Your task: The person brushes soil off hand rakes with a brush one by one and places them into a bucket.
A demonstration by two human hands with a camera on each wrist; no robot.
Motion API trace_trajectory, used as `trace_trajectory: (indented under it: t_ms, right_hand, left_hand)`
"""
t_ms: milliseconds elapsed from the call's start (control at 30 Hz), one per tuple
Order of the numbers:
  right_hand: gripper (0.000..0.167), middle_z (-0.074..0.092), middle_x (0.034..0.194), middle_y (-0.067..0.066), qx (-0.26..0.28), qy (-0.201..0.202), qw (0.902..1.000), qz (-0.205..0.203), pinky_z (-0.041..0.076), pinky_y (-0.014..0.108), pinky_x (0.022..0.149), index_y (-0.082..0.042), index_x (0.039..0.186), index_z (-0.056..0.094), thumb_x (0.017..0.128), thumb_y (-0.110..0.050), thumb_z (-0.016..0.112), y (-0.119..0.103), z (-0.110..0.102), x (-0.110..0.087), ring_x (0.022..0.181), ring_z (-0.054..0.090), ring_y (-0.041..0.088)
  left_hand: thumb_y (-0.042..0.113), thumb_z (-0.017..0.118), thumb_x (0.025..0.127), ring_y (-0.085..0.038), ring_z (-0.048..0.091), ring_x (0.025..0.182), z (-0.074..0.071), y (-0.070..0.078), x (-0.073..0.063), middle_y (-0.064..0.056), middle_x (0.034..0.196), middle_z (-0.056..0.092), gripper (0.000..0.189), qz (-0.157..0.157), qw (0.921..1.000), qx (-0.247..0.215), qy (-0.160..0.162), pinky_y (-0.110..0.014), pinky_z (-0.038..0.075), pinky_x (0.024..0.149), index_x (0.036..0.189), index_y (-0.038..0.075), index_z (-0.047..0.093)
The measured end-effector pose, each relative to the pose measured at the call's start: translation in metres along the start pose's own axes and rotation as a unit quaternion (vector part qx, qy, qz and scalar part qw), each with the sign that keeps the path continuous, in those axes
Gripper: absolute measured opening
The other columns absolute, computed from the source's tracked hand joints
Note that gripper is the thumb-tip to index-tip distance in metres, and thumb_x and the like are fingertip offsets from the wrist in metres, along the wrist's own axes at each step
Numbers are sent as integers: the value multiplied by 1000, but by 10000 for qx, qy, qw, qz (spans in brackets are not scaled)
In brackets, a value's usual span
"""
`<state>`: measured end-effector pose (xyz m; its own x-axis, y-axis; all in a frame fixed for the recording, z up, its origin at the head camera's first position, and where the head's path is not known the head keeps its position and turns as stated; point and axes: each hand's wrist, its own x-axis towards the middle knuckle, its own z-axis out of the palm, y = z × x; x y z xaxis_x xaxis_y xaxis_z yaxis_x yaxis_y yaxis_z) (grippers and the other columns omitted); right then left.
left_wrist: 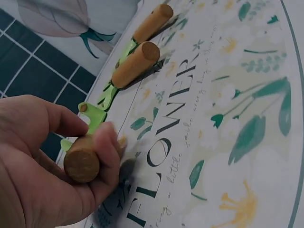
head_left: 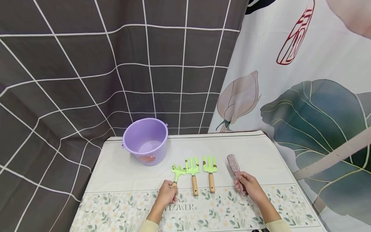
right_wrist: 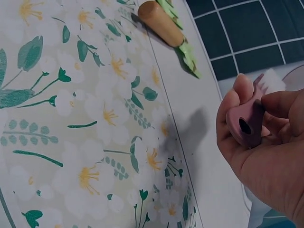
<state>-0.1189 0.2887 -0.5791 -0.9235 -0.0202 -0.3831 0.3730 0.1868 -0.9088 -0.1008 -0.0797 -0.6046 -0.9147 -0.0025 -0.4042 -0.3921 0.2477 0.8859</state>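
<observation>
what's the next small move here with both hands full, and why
Probably bring the pink brush in the right hand across to the green hand rake: brown marks show on the rake's head, the left hand already grips its wooden handle, and the brush is held well apart from it.

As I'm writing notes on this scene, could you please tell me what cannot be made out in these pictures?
Head view: most of the rake's handle, covered by the left hand.
Head view: the bucket's sticker, too small to make out.
Head view: a black item, cut off by the bottom edge.
Right wrist view: part of the brush, hidden by the right hand.
</observation>
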Motion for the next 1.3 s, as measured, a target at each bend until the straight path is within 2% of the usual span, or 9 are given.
trace_trajectory:
  t_ms: [200,467,633,833,1067,1300]
  right_hand:
    - [33,67,90,7,-20,-18,10000,63,41,21,48,7,138,47,112,-12,37,0,-1,1,65,58,10]
    - [35,68,93,10,-49,-4,10000,49,42,21,48,6,139,48,112,-14,37,-2,-2,1,67,60,11]
    - [40,69,96,11,11,-116,9999,18,47,22,53,8,145,43,112,-12,32,-6,-4,2,72,64,12]
    - [43,68,100,11,236,-358,9991,-21,48,23,57,9,149,37,113,-12,29,-13,-5,3,78,65,12]
    - [45,68,105,10,442,-535,9975,-103,45,23,58,7,153,35,114,-17,31,-19,-4,3,81,63,13]
    - [45,71,104,6,296,-342,9988,-205,45,22,58,7,152,41,114,-17,37,-26,0,3,82,66,14]
  left_hand:
    - [18,42,108,-5,43,52,-2,-1,2,-3,81,58,43,-246,9985,-451,-177,-16,39,42,136,-14,45]
    - [19,39,107,-7,40,53,-4,5,-1,-3,82,54,43,-8,9976,-684,-90,-18,36,42,135,-14,45]
    - [19,38,108,-9,42,54,-2,12,-1,-4,83,53,42,140,9965,-825,-83,-19,37,43,135,-12,46]
    - [20,35,110,-10,44,57,2,26,-2,-5,88,53,44,292,9938,-1032,-308,-19,39,44,139,-13,41]
    - [15,33,108,-8,42,57,11,36,-1,-4,87,53,41,290,9875,-1458,-516,-16,37,45,138,-13,37]
    - [15,33,108,-9,41,58,21,50,-3,-2,85,49,40,327,9849,-1579,-635,-17,38,45,139,-11,34]
